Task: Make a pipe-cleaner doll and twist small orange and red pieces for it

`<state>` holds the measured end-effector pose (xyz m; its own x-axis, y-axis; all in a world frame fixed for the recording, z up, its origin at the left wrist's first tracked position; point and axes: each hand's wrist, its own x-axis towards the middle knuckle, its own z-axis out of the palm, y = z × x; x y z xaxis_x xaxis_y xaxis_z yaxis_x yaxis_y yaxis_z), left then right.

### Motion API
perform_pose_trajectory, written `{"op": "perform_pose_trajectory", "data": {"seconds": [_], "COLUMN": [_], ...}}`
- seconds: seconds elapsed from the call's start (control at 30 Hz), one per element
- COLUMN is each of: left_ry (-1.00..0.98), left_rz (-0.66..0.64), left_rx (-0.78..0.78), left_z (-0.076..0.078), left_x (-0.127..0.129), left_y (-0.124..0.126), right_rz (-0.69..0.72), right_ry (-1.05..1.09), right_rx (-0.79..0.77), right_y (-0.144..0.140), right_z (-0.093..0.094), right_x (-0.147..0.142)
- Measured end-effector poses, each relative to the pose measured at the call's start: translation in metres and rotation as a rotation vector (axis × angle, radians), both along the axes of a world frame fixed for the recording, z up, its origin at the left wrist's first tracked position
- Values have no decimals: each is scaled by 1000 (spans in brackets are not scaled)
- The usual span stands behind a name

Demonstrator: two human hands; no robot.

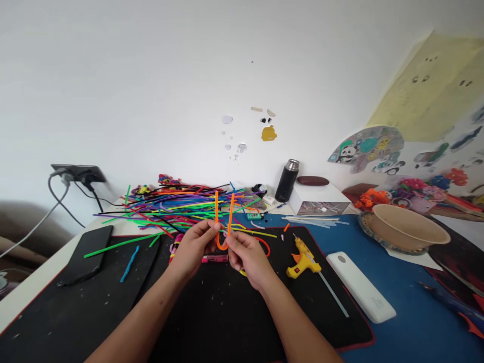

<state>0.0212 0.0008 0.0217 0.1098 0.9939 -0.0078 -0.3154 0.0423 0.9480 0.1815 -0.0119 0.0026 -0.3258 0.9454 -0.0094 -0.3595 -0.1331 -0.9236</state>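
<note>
Both hands meet over the middle of the black mat (212, 312) and hold one orange pipe cleaner (223, 222), which is bent into a U shape with its two ends pointing up to 12 o'clock. The left hand (194, 247) is closed on the left leg of the U, with thumb and fingers pinching it; the right hand (245, 257) is closed on the right leg near the bend. The bend itself sits low between the fingertips — just above a small pink object (215, 258) that lies on the mat.

At 12 o'clock from the hands a big pile of coloured pipe cleaners (177, 206) is spread on the table. At 3 o'clock lies a yellow glue gun (302, 259), and further in the same direction a white flat box (361, 287). At 9 o'clock a black phone (86, 252) rests on the mat edge. A black bottle (287, 180) stands at about 1 o'clock, near the wall.
</note>
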Motion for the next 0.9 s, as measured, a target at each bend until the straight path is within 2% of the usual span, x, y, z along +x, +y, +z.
{"op": "perform_pose_trajectory", "data": {"seconds": [0.2,0.47,0.63,0.9], "left_ry": [-45,-44,-50,-116], "left_rz": [-86,-139,-193,-222], "left_rx": [-33,-71,-117,-100], "left_z": [2,-1,2,2], "left_x": [-1,-2,-5,-6], "left_y": [-2,0,-2,-1], "right_rz": [91,100,119,128], "right_ry": [-59,-13,-15,-14], "right_rx": [4,-16,-12,-45], "right_y": [-3,-4,-5,-7], "right_z": [-5,-4,0,1], "right_x": [-4,-5,-6,-8]}}
